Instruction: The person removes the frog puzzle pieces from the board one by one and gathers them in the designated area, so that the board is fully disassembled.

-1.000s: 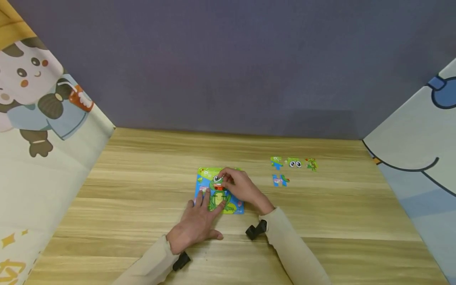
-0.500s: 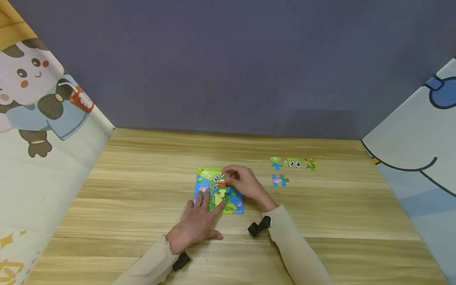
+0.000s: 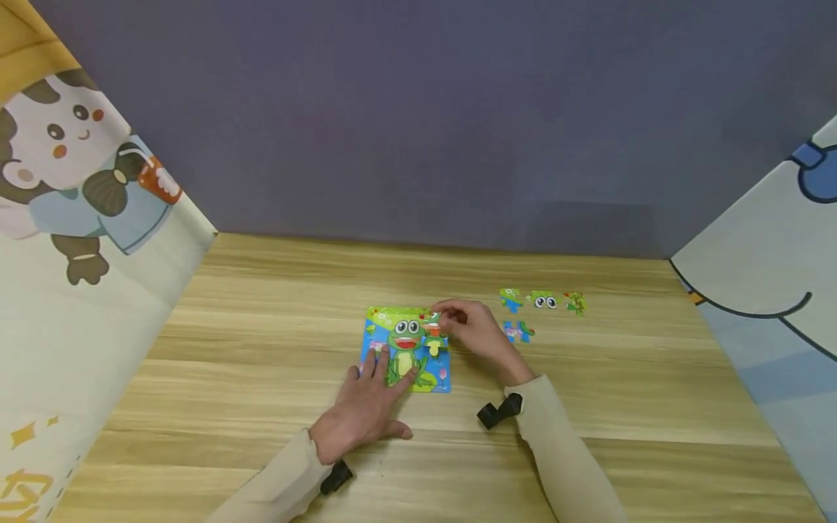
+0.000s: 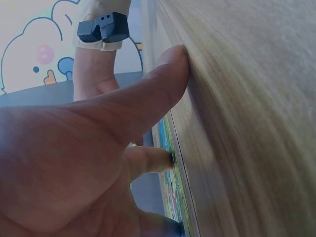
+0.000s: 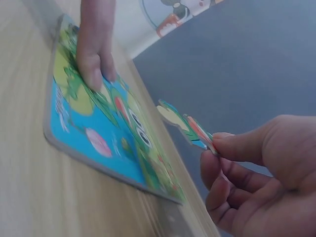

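A square jigsaw board (image 3: 442,367) with a printed frog on blue and green lies flat on the table. My left hand (image 3: 362,407) rests on its lower left part, fingers spread and fingertips on the picture. In the left wrist view, the thumb (image 4: 168,74) touches the wood in front of the board. My right hand (image 3: 484,334) pinches a jigsaw piece (image 5: 190,127) between thumb and fingers, held tilted above the board's right side. Red mouth and a pale yellow knob show on it. Whether it is one piece or two joined, I cannot tell.
Right of the board lie several loose jigsaw pieces: one green and blue (image 3: 511,299), one with two eyes (image 3: 544,301), one with red and green (image 3: 575,303) and a lower cluster (image 3: 519,332). A grey panel (image 3: 431,131) stands behind the wooden table (image 3: 275,290).
My right hand has moved right, carrying the jigsaw piece from over the frog's face toward the board's right edge. The printed face now shows uncovered. My left hand stays in place.
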